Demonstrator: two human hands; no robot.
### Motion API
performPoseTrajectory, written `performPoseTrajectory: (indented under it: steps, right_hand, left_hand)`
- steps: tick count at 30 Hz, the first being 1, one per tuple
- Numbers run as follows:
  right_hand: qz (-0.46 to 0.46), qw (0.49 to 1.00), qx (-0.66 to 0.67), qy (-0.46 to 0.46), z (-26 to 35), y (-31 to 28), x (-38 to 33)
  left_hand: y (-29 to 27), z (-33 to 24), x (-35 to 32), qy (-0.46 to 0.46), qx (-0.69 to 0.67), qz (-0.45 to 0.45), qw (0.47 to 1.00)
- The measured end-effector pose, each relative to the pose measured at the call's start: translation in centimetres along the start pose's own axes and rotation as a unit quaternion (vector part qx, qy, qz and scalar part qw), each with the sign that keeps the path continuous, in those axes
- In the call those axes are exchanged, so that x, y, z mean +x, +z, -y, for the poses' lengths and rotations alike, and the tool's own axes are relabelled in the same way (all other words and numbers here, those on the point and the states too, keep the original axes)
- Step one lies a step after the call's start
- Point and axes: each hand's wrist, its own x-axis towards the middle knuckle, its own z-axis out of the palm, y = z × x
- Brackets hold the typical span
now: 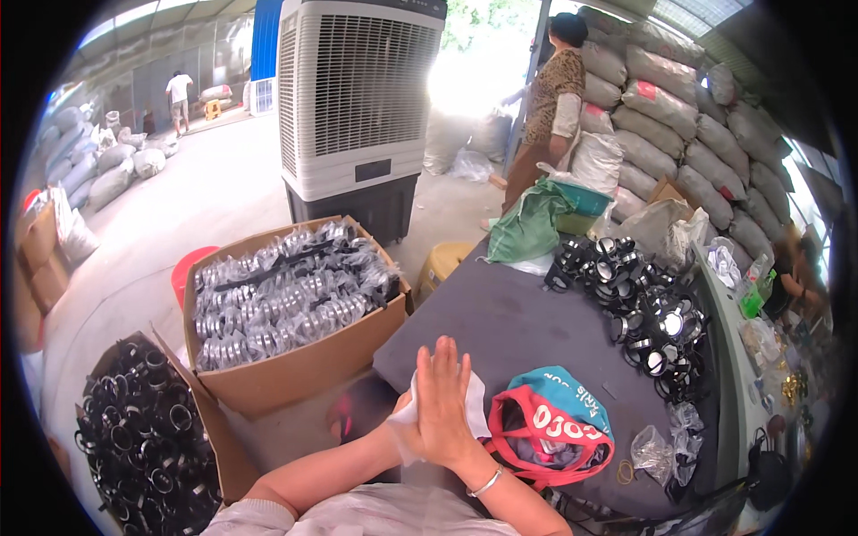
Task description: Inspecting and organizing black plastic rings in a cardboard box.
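Observation:
In front of me my right hand point(441, 411) lies flat, fingers stretched out, across a crumpled white tissue point(476, 404). Mostly hidden beneath it, my left hand point(402, 420) holds the tissue against the right palm. A bracelet circles my right wrist. Beside the right hand, a red and teal cloth bag point(572, 399) with white lettering rests on the dark-covered table point(465, 304), its mouth showing crumpled contents. Farther right on the table is a heap of black items with round shiny faces point(639, 313); their exact kind is unclear.
Left stand a carton point(295, 366) of plastic-wrapped round items and a box of black ring-shaped pieces point(147, 429). An air cooler point(357, 107) stands ahead. A green sack point(532, 223) lies at the table's far end. A person point(550, 107) stands near stacked sacks point(661, 116).

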Motion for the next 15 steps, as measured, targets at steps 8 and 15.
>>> performPoseTrajectory:
  steps: [8,15]
  right_hand:
    - [-0.005,0.995,0.098,0.015,1.3,0.4,0.0]
    - [0.065,0.979,0.192,0.024,0.1,0.1,0.5]
  left_hand:
    - [4.5,1.8,-2.0,0.250,-0.138,0.142,0.948]
    - [2.5,2.0,-0.7,0.216,-0.163,0.151,0.951]
